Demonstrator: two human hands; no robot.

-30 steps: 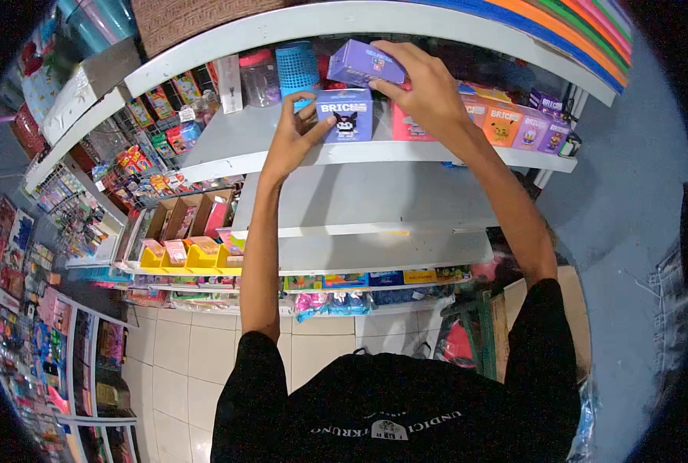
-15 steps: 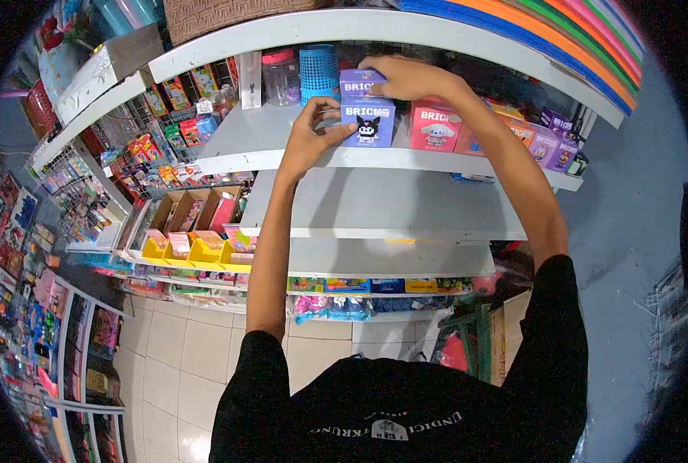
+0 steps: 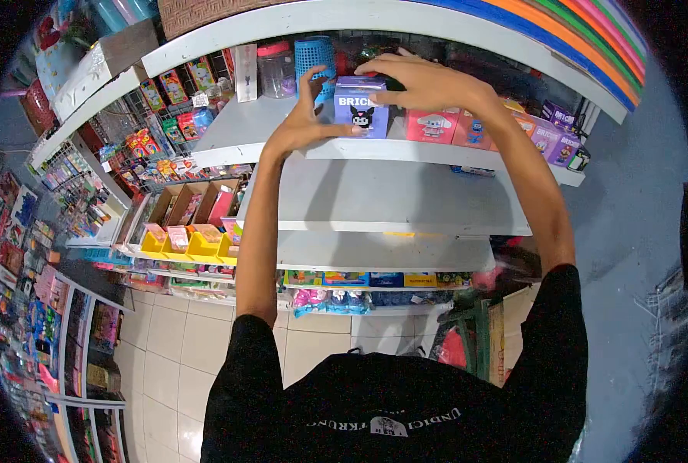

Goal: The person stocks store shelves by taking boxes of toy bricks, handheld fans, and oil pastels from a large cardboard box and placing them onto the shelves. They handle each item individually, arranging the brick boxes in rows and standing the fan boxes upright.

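A purple BRICK box [image 3: 351, 102] with a black-hooded character on its front stands upright near the front edge of the upper shelf. My left hand [image 3: 304, 130] is at its left side, fingers spread, thumb reaching across the lower front of the box. Above and to the right, my right hand [image 3: 425, 83] has its fingers apart, with the thumb by the box's upper right front. Part of another purple surface shows behind the box top; its outline is unclear. Whether the fingertips touch the box cannot be made out exactly.
Pink BRICK boxes [image 3: 432, 126] and purple ones [image 3: 566, 150] line the shelf to the right. A blue perforated basket [image 3: 314, 65] and a clear jar with a pink lid [image 3: 277, 73] stand behind my left hand. A white shelf edge [image 3: 321, 25] curves overhead.
The raised purple box top behind the front box has dropped lower. Both hands have loosened and spread their fingers, the left moving slightly left of the box.
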